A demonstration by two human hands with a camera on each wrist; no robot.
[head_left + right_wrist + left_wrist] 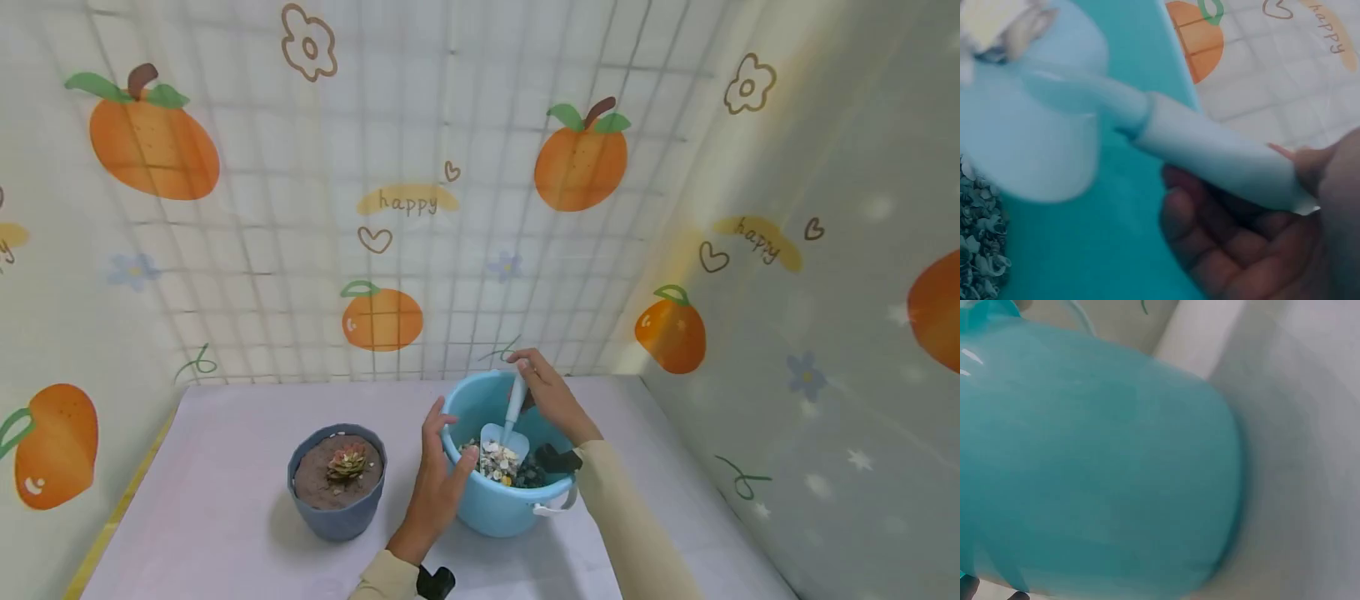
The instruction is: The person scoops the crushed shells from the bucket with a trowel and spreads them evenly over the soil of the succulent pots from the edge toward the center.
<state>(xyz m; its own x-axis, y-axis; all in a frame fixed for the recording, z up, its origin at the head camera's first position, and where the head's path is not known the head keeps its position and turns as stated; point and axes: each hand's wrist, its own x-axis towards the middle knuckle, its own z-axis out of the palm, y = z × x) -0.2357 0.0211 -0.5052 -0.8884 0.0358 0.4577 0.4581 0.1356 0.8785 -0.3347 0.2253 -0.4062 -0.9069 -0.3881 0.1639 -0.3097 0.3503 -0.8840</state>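
My left hand holds the near left rim of a light blue bucket, fingers bent at the edge and thumb over it. In the left wrist view, the bucket's wall fills much of the picture, with dark fingertips at the lower left corner. My right hand grips the pale handle of a small light blue scoop that leans down inside the bucket. Whitish chips lie at the scoop's blade. Darker grey-green flaky material is beside it in the bucket.
To the left on the white table stands a blue-grey pot of brown soil with a small reddish-green succulent. A white bucket handle hangs at the right side. Orange-printed curtain encloses the back and sides.
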